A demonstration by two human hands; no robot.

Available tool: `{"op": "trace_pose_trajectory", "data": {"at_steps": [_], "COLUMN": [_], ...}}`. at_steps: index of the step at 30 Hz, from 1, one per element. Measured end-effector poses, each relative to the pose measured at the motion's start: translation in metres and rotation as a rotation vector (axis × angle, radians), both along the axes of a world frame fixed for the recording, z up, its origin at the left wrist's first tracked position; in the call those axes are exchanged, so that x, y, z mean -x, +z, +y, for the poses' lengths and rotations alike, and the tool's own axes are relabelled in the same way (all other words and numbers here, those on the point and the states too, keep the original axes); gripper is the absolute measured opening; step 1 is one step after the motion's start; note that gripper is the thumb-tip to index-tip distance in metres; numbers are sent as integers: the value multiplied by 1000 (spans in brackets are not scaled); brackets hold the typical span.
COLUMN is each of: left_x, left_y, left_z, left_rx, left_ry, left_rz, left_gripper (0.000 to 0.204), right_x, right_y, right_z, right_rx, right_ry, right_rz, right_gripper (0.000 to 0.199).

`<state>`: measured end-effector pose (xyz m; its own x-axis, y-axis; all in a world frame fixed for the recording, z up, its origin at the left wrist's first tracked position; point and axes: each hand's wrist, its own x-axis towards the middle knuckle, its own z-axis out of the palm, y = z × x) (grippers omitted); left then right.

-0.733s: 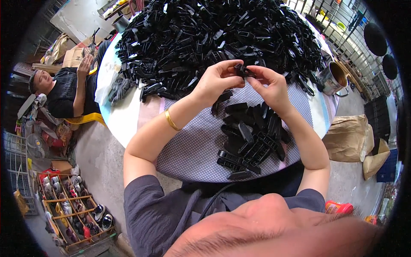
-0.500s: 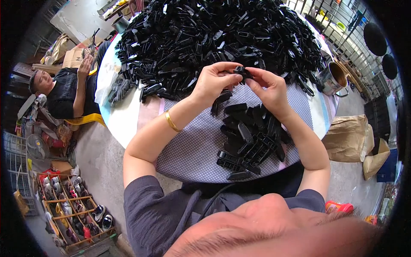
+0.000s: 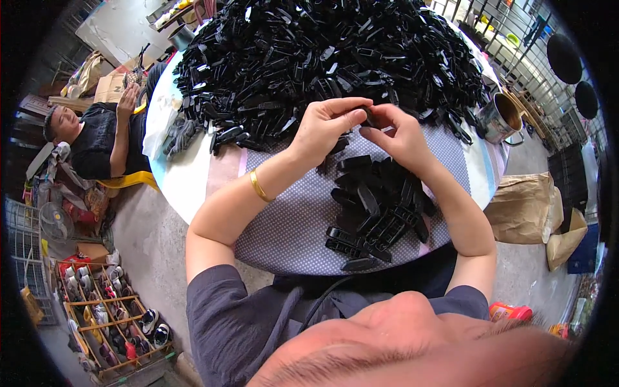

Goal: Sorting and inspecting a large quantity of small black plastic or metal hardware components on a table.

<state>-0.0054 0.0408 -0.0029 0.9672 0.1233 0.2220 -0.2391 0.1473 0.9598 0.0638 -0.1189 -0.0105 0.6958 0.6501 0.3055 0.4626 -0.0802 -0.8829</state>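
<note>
My left hand (image 3: pixel 329 126) and my right hand (image 3: pixel 398 132) meet over the round table (image 3: pixel 187 187), both pinching one small black plastic part (image 3: pixel 369 116) between their fingertips. A gold bangle (image 3: pixel 258 186) circles my left wrist. Behind the hands rises a big heap of black plastic parts (image 3: pixel 322 58). Under my right forearm lies a smaller pile of black pieces (image 3: pixel 377 209) on a dotted grey cloth (image 3: pixel 290 226).
A metal mug (image 3: pixel 500 119) stands at the table's right edge. A person in black (image 3: pixel 97 138) sits low at the left. A wooden rack with shoes (image 3: pixel 109 316) is on the floor at lower left. Brown paper bags (image 3: pixel 529 206) lie at the right.
Both hands have stayed together on the small black part, shifting slightly; the fingers have turned it a little. The seated person's raised hand barely moved.
</note>
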Motion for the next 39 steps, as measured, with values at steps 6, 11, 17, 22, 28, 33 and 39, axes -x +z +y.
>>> {"op": "trace_pose_trajectory", "data": {"at_steps": [6,11,17,22,28,33,39], "left_x": [2,4,0,19,13,14,10], "left_y": [3,2,16,23,10,9,14], "left_z": [2,4,13,22,20,28,27], "left_rx": [-60,-33,-429,-1355,-1352,-1367,-1163], "left_ry": [-70,-62,-110,-125,-146,-145,31], "left_rz": [-58,-61,-57,149,209,70,81], "left_gripper": [19,17,35,45,33,26,24], "right_x": [1,6,-12,-33,-35,-36,-34], "right_y": [-1,0,-2,9,-13,-20,-13], "right_z": [-3,-2,-7,-25,8,24,3], "right_rx": [-49,-50,132,516,112,290,380], "right_ry": [37,35,133,509,304,371,100], "right_rz": [-416,-422,-334,-318,-296,-566,-520], "right_gripper": [25,24,20,25,20,17,20]}}
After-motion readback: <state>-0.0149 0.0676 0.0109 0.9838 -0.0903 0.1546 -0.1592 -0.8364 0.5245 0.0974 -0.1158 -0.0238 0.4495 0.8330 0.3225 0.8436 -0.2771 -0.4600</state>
